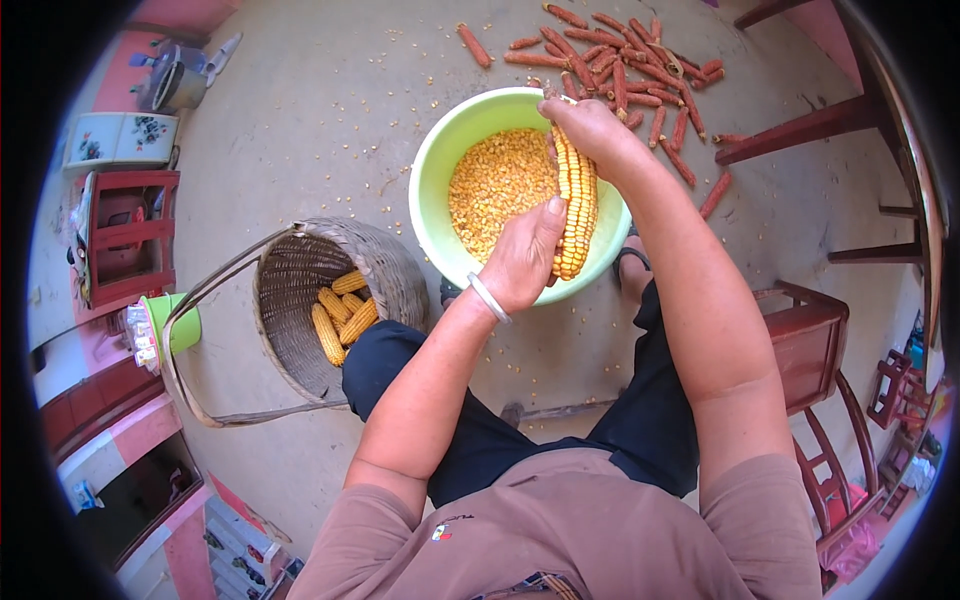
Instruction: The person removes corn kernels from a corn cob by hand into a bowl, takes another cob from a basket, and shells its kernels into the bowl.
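Note:
Between my two hands is an ear of dried yellow corn, tilted over the right side of a light green plastic basin. My left hand, with a pale bangle at its wrist, grips the lower part of the ear. Around its top end closes my right hand; some of those fingers are hidden behind the ear. Loose corn kernels lie in the basin below. To the left a woven basket with a long handle lies tipped, several whole ears of corn inside it.
Many bare red corncobs lie heaped on the floor beyond the basin, and scattered kernels dot the concrete. A dark red wooden stool and chair stand at the right. At the left are a green bucket and a red wooden rack.

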`<state>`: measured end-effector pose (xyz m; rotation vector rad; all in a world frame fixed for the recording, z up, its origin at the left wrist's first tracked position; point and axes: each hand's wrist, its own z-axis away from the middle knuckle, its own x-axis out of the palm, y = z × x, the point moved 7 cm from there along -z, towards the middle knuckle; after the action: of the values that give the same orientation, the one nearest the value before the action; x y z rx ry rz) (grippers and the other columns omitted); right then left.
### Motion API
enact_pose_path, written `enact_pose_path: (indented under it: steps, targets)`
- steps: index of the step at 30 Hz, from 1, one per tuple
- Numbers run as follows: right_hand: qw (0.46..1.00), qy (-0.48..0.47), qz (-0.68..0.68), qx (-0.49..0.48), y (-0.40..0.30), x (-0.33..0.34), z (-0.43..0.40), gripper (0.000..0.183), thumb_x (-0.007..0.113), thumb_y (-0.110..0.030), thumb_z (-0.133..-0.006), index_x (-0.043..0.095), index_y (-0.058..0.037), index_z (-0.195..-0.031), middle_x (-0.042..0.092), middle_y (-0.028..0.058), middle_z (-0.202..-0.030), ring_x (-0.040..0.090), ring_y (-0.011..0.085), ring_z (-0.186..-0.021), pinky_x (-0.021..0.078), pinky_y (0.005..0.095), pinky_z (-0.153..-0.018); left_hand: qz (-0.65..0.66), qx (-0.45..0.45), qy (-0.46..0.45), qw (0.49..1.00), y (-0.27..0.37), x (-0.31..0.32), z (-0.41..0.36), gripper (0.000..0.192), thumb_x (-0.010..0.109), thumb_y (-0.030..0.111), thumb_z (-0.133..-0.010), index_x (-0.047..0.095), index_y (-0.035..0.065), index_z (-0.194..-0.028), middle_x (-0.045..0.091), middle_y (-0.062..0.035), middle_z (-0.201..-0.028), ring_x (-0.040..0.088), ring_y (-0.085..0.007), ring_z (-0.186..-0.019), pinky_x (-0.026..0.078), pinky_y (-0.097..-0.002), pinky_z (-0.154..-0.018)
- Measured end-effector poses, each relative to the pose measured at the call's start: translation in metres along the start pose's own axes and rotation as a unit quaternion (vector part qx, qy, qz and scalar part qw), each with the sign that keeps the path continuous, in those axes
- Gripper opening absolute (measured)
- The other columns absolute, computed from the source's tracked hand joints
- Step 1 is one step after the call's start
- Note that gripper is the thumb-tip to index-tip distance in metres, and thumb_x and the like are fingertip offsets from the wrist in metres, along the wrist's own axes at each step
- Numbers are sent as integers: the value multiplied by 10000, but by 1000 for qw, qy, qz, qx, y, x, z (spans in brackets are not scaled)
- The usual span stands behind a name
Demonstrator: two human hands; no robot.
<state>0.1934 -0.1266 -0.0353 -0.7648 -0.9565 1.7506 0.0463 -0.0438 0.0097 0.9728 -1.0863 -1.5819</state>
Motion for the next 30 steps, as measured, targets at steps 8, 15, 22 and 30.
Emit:
enact_pose_path:
  steps: [8, 15, 22, 30]
  targets:
    - [1000, 4, 17, 6, 3, -1, -1, 343, 571, -277, -872, 581, 53, -963, 592, 91, -724, 580, 177, -575, 488, 317, -519, 18, -31, 5, 999, 4, 0, 5, 605, 236, 495, -1022, 526, -3, -841, 503, -70, -577, 513, -177, -484, 414, -328, -498]
    - [998, 2, -56, 23, 5, 6, 0, 312, 569, -265, -880, 572, 41, -941, 584, 89, -710, 569, 173, -539, 490, 308, -498, 170, -129, -18, 977, -17, 1, 10, 611, 297, 527, -1008, 562, -14, -906, 553, -66, -660, 519, -150, -574, 424, -289, -558]
    - [998, 42, 49, -8, 11, 6, -8, 351, 589, -276, -872, 590, 61, -970, 609, 100, -728, 589, 173, -570, 495, 311, -517, -7, -40, 28, 999, -5, -6, 9, 647, 273, 525, -1011, 574, -26, -856, 554, -115, -655, 527, -180, -570, 433, -313, -562]
    - [999, 17, 34, 16, 16, 7, -3, 372, 593, -269, -869, 593, 64, -1034, 615, 94, -740, 590, 168, -586, 487, 306, -529, 60, -62, 27, 996, -10, 0, 11, 628, 266, 553, -1004, 596, 52, -819, 529, -5, -591, 456, -88, -449, 348, -239, -415]
